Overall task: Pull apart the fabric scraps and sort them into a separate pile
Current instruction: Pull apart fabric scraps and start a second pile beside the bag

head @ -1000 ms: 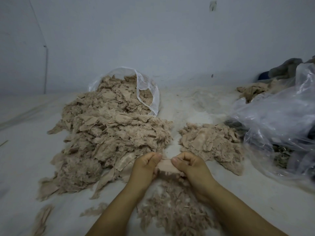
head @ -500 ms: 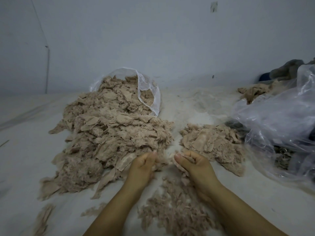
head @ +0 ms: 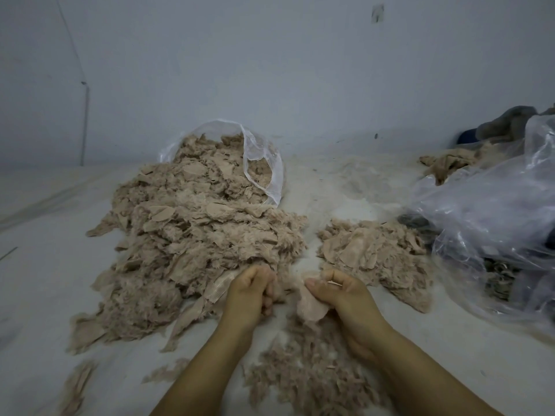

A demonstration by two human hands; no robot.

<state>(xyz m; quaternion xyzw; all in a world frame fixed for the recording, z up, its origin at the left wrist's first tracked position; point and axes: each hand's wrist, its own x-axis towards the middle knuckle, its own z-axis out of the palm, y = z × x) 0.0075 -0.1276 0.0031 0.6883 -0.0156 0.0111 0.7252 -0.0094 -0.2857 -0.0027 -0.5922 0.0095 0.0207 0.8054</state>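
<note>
While the left hand (head: pixel 253 291) was curled around a small tuft of fabric at the near edge of the big scrap heap (head: pixel 195 244), a pale, flat scrap (head: pixel 310 304) was pinched by the right hand (head: pixel 341 295). The 2 hands were held apart, above the floor (head: pixel 45 295). A smaller sorted pile (head: pixel 375 253) lay just beyond the right hand. Loose fluff (head: pixel 309 376) was spread between the forearms. A clear bag (head: pixel 264 163) stood open behind the heap, and crumpled plastic (head: pixel 495 220) was bunched at the right.
</note>
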